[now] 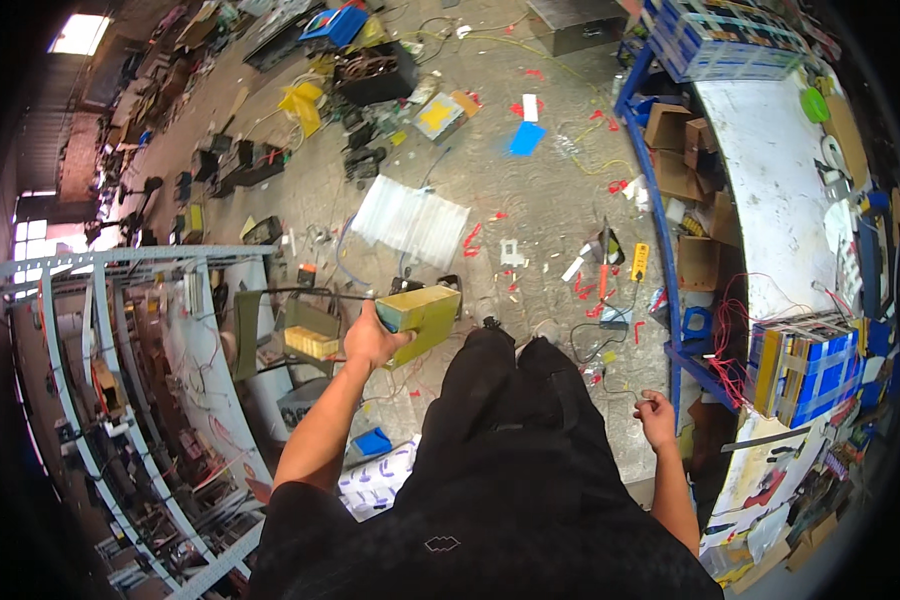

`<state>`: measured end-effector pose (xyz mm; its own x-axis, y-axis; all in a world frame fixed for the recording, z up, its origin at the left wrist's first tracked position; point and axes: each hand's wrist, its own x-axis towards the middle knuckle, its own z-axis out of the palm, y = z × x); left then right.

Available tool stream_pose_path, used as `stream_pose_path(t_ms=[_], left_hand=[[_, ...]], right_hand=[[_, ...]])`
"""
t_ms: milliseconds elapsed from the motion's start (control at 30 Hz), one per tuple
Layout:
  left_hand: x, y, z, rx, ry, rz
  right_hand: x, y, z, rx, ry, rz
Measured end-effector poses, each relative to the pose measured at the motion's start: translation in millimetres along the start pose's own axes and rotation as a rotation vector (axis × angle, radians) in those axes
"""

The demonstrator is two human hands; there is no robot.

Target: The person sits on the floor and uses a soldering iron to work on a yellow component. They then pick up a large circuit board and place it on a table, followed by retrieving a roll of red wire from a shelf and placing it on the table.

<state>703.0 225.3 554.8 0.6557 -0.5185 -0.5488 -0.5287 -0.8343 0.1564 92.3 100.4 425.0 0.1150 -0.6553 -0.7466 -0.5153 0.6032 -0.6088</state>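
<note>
My left hand (371,340) is closed round the near end of a rectangular box (428,330) with yellow-green sides and a tan-yellow top. The box is held in the air, left of my legs. Below and left of it is an open olive-green case (245,335) with a yellow block (311,342) in it. My right hand (656,420) hangs at my right side, near the blue bench frame. Its fingers are loosely curled and a little apart, and I see nothing in them.
Left stands a grey metal rack (100,258). Right is a white-topped bench (770,150) bearing a blue taped battery pack (805,368) with loose red wires. On the floor lie a white corrugated sheet (410,222), a blue sheet (526,139), a yellow power strip (639,262) and scattered cables.
</note>
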Motion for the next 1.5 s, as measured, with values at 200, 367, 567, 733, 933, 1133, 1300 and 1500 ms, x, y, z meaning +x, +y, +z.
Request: stream_pose_path(t_ms=[200,367,567,733,933,1133,1300,1500], left_hand=[[-20,-53,1,-0.125,-0.003,-0.156],[-39,-88,9,-0.193,0.007,-0.225],[-57,-131,24,-0.234,0.028,-0.351],[-73,-161,26,-0.253,0.044,-0.424],[-90,-181,19,-0.241,0.043,-0.467],[-105,-191,15,-0.158,0.070,-0.349],[-115,-190,7,-0.079,0.082,-0.100],[-116,-183,2,0.051,0.089,0.248]], right_hand=[[-19,23,0,-0.018,-0.010,0.106],[-23,28,13,-0.042,-0.055,0.281],[-8,-30,38,-0.113,-0.073,0.228],[10,-91,70,-0.143,-0.119,0.093],[11,-144,108,-0.156,-0.187,0.065],[18,-114,100,-0.187,-0.211,0.079],[6,-93,86,-0.198,-0.156,0.165],[4,-74,74,-0.193,-0.165,0.158]])
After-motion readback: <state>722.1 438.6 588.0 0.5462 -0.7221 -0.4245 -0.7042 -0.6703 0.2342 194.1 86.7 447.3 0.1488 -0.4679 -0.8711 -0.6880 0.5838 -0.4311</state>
